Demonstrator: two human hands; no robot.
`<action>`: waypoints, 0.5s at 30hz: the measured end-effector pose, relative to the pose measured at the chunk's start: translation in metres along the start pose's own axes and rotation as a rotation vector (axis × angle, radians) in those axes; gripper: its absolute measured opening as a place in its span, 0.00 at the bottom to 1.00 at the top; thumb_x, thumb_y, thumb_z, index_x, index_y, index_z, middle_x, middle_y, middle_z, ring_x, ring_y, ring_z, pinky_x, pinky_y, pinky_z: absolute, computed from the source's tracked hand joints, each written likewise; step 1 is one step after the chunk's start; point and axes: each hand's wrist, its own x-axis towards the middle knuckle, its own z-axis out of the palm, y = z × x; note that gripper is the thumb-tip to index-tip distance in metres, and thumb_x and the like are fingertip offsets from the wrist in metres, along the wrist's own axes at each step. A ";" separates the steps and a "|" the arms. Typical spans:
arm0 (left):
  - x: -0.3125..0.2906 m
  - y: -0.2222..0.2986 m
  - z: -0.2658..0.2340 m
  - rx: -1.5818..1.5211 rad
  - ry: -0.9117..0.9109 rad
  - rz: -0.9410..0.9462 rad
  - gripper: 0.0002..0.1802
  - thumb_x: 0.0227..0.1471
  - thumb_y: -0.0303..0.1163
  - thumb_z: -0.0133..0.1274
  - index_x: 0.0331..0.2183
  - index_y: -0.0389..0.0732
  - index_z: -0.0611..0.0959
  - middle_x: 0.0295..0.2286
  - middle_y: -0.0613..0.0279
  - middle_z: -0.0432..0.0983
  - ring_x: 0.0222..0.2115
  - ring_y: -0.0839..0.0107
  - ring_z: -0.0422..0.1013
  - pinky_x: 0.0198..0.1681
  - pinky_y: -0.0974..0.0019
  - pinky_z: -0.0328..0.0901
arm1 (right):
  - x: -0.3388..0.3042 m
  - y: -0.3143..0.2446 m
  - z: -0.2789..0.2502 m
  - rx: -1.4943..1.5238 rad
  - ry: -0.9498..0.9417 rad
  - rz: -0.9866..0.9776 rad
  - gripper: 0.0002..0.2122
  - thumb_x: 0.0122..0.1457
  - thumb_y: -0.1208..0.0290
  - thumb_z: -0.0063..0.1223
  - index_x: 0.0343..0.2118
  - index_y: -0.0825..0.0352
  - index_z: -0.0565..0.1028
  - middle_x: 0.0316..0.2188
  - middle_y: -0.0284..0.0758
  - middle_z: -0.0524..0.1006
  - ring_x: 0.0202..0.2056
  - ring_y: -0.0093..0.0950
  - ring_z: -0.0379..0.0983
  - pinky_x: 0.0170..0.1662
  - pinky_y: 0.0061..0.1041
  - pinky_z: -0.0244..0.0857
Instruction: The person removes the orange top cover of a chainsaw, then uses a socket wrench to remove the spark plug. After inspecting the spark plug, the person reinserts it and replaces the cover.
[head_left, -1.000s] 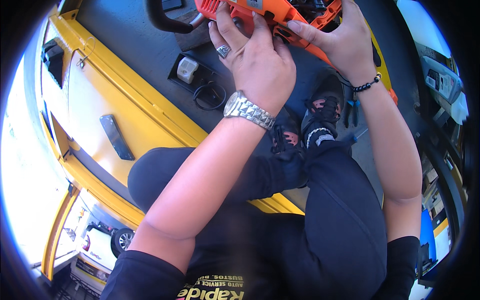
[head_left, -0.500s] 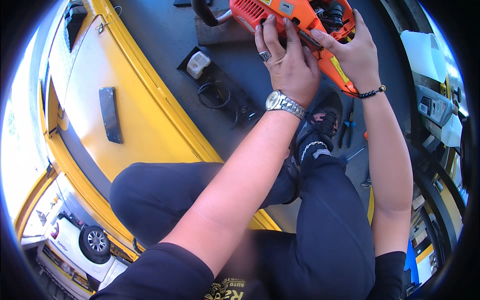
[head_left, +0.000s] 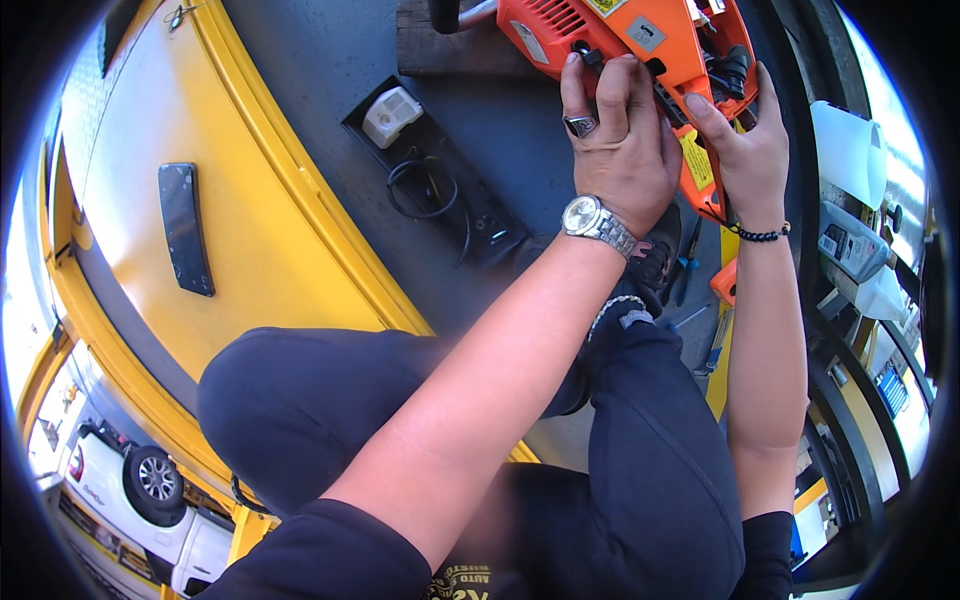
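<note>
A: Where is the saw?
B: At the top of the view, partly cut off by its edge, just right of a wooden block. I cannot tell whether it rests on anything.

A: And the left hand?
B: On the saw's near side. Its fingers are bent and set close together, tips at the red cover beside a black knob. I cannot tell whether they pinch it.

A: The right hand?
B: It grips the saw's right end: thumb on the near edge, the other fingers round the far side. A yellow label shows on the orange part between the hands.

A: Anything worn?
B: A ring and a silver watch on the left, a dark bracelet on the right.

A: What lies around?
B: Left of the left hand, a black tray holds a white part and a looped cable. Farther left, a phone lies on a yellow panel.

A: Below the hands?
B: Pliers beside a shoe, and a small orange piece near the right forearm.
</note>
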 end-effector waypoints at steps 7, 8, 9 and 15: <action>0.001 -0.009 -0.001 -0.011 0.025 0.008 0.26 0.46 0.28 0.59 0.49 0.33 0.81 0.52 0.50 0.61 0.58 0.44 0.53 0.61 0.48 0.58 | 0.003 -0.001 0.003 -0.139 0.098 -0.072 0.45 0.44 0.43 0.73 0.56 0.76 0.68 0.39 0.39 0.80 0.39 0.28 0.79 0.46 0.25 0.72; 0.002 -0.009 -0.001 -0.018 0.029 0.002 0.24 0.46 0.28 0.58 0.48 0.34 0.82 0.51 0.50 0.62 0.57 0.45 0.55 0.59 0.49 0.59 | 0.003 -0.003 0.000 -0.147 0.046 -0.020 0.48 0.43 0.42 0.73 0.58 0.77 0.66 0.42 0.41 0.79 0.42 0.30 0.78 0.48 0.27 0.72; 0.004 -0.010 -0.003 -0.021 0.033 -0.004 0.23 0.47 0.28 0.58 0.47 0.35 0.83 0.50 0.50 0.63 0.56 0.46 0.56 0.58 0.50 0.61 | 0.003 -0.014 -0.002 -0.152 -0.008 0.033 0.50 0.42 0.42 0.74 0.60 0.78 0.64 0.45 0.44 0.78 0.46 0.32 0.77 0.50 0.28 0.71; 0.026 -0.014 -0.015 -0.082 0.094 -0.097 0.15 0.48 0.29 0.61 0.41 0.41 0.86 0.47 0.49 0.67 0.48 0.49 0.64 0.50 0.54 0.65 | 0.002 -0.012 0.001 -0.515 0.036 -0.232 0.61 0.37 0.42 0.76 0.67 0.76 0.53 0.60 0.53 0.64 0.62 0.45 0.63 0.63 0.38 0.61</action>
